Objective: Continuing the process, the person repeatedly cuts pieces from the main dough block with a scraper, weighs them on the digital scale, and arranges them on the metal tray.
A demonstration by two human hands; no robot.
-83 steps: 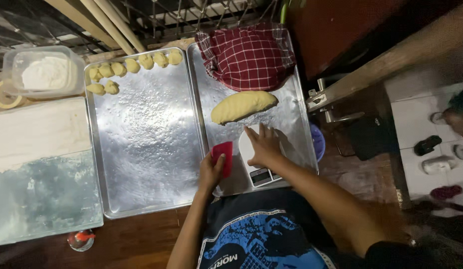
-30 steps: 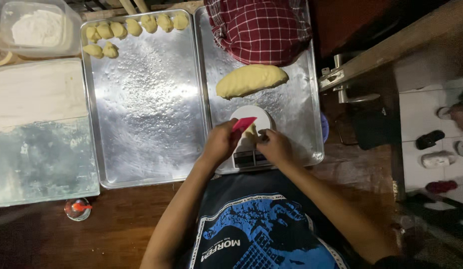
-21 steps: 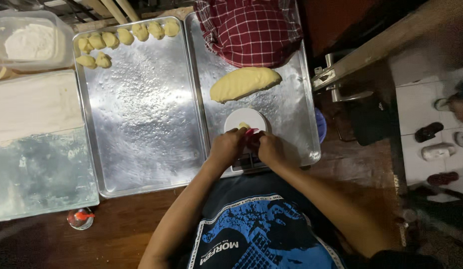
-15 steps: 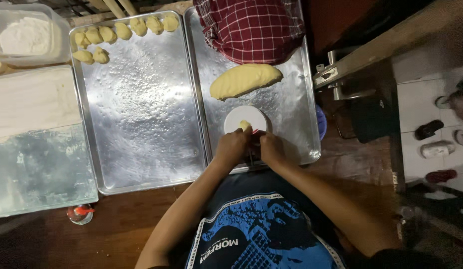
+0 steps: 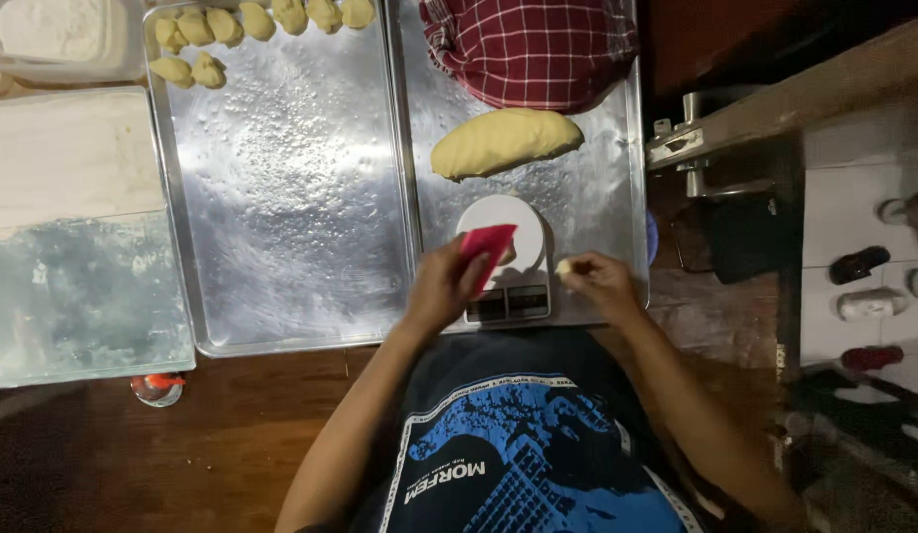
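Note:
My left hand [image 5: 441, 288] grips a red dough scraper [image 5: 485, 249] over a small white kitchen scale [image 5: 508, 259] that stands on the right metal tray [image 5: 607, 188]. My right hand [image 5: 599, 284] pinches a small piece of dough [image 5: 564, 266] just right of the scale. A large oblong lump of yellow dough [image 5: 504, 142] lies on the tray beyond the scale. Several small dough portions [image 5: 244, 28] sit in rows at the far end of the left metal tray [image 5: 291, 197].
A red checked cloth [image 5: 530, 47] covers something at the far end of the right tray. A clear box of flour [image 5: 60, 34] stands far left. A white sheet [image 5: 72, 158] and a glassy floured board [image 5: 79, 296] lie left. A metal clamp [image 5: 688, 148] sticks out at right.
Both hands had been together at the scale's near edge. Now the left hand has raised the scraper over the scale and the right hand has drawn to the right with a bit of dough.

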